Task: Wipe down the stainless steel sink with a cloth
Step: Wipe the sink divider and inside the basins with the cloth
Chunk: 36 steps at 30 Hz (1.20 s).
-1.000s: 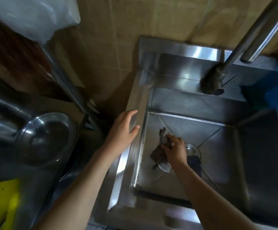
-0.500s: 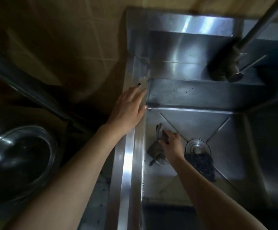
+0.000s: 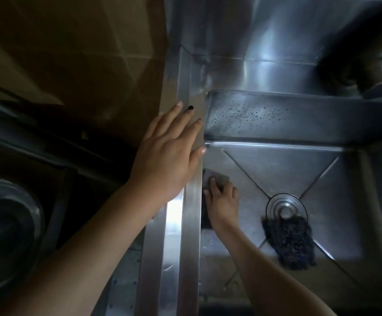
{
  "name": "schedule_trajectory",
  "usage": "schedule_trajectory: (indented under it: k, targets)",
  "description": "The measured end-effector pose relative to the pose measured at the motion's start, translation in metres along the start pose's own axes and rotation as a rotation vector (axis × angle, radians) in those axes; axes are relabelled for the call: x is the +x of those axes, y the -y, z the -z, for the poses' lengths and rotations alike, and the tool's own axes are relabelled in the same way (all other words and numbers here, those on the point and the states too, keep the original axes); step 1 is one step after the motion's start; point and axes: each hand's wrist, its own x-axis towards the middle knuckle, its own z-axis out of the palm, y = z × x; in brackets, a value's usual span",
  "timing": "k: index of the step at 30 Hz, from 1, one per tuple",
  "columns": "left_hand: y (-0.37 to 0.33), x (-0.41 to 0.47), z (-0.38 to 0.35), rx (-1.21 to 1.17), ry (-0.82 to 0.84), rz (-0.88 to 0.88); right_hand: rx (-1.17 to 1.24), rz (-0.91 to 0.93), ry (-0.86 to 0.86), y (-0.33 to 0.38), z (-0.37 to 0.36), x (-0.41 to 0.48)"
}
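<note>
The stainless steel sink (image 3: pixel 276 165) fills the right half of the view, its basin floor creased toward a round drain (image 3: pixel 285 207). My left hand (image 3: pixel 169 153) lies flat with straight fingers on the sink's left rim (image 3: pixel 185 224). Down in the basin, my right hand (image 3: pixel 222 201) presses a small grey-brown cloth (image 3: pixel 210 177) against the floor at the left wall. Most of the cloth is hidden under the fingers and behind the rim.
A dark scouring pad (image 3: pixel 290 242) lies just below the drain. The faucet base (image 3: pixel 372 71) stands at the upper right. A metal bowl (image 3: pixel 5 231) sits at the lower left beside a dark rack. Tiled wall lies behind the sink.
My head has moved closer over the sink. The right hand with the cloth slid left to the basin's left wall. The left hand stays flat on the rim.
</note>
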Motion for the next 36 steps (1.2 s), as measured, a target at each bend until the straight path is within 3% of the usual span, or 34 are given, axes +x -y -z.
schedule_trajectory:
  k: [8,12,18,24,27,36]
  targets:
    - [-0.003,0.001,0.002,0.003,-0.002,0.020,0.121,-0.112,-0.074,0.019,-0.010,-0.002]
    - [-0.003,0.001,0.000,0.008,-0.019,0.011,-0.115,0.101,-0.174,0.019,-0.013,0.002]
    - [-0.003,0.002,0.000,-0.002,-0.036,0.020,-0.164,0.177,-0.285,0.023,-0.013,0.032]
    - [-0.005,0.000,0.001,-0.014,-0.027,0.031,-0.105,0.144,-0.099,0.032,-0.006,0.080]
    - [-0.003,0.000,0.000,-0.016,-0.023,0.021,-0.196,0.154,-0.085,0.030,-0.008,0.091]
    - [-0.002,-0.001,-0.001,-0.012,-0.037,0.035,-0.210,0.129,0.023,0.017,-0.015,0.005]
